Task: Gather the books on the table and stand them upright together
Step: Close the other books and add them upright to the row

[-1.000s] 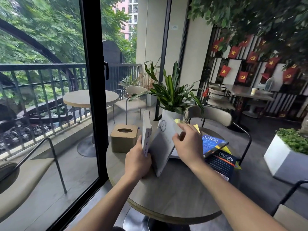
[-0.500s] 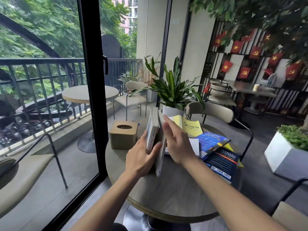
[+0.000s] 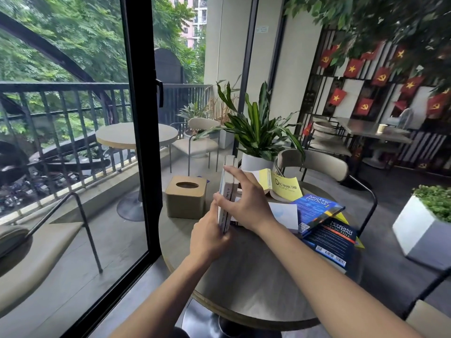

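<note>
Two white books [image 3: 228, 184] stand upright side by side on the round grey table [image 3: 249, 284]. My left hand [image 3: 207, 237] presses on their left side near the base. My right hand [image 3: 244, 203] presses on their right side, fingers spread over the cover. To the right lie a yellow book [image 3: 284, 189], a white book [image 3: 283, 214], a blue book [image 3: 317, 211] and a dark blue book [image 3: 334, 242], overlapping in a loose pile.
A tan tissue box [image 3: 186, 197] sits left of the upright books. A potted plant [image 3: 256, 162] stands at the table's far edge, with a chair [image 3: 317, 164] behind. A black door frame [image 3: 144, 132] runs along the left. A white planter [image 3: 424, 228] sits on the floor, right.
The second white book, tilted a second ago, has been swung upright and pressed against the first. My right hand moved from its top edge to its side.
</note>
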`<state>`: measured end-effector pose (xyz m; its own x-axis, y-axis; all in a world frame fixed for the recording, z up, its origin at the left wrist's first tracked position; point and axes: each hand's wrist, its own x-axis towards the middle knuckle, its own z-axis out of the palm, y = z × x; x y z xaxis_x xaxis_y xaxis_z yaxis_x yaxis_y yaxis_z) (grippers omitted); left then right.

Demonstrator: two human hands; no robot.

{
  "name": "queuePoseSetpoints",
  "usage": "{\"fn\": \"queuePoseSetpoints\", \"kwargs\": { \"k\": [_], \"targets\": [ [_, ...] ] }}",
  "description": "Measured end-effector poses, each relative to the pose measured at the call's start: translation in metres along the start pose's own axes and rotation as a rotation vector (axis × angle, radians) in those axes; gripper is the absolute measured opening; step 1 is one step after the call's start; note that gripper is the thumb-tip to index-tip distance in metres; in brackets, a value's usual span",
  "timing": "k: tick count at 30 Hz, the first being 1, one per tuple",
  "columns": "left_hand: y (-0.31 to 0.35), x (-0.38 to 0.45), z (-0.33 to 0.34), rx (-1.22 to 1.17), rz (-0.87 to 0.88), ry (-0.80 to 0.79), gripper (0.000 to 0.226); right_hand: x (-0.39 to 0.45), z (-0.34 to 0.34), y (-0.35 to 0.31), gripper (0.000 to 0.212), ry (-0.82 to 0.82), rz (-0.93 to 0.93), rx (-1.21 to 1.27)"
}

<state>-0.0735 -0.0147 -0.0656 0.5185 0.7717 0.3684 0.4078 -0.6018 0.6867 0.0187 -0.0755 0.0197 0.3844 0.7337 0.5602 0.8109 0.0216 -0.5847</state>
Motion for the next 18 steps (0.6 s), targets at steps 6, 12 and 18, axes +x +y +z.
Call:
{"fn": "queuePoseSetpoints", "kwargs": {
  "k": [6,12,18],
  "targets": [
    [0.006,0.002,0.002,-0.062,-0.049,-0.012,0.092,0.005,0.006,0.002,0.06,0.007,0.003,-0.026],
    [0.007,-0.001,-0.001,-0.179,-0.12,-0.042,0.087,0.006,0.003,0.005,0.066,-0.12,0.028,0.019],
    [0.009,-0.003,-0.005,-0.219,-0.1,-0.02,0.088,-0.009,-0.009,0.02,0.058,-0.018,0.142,0.108]
  ]
}}
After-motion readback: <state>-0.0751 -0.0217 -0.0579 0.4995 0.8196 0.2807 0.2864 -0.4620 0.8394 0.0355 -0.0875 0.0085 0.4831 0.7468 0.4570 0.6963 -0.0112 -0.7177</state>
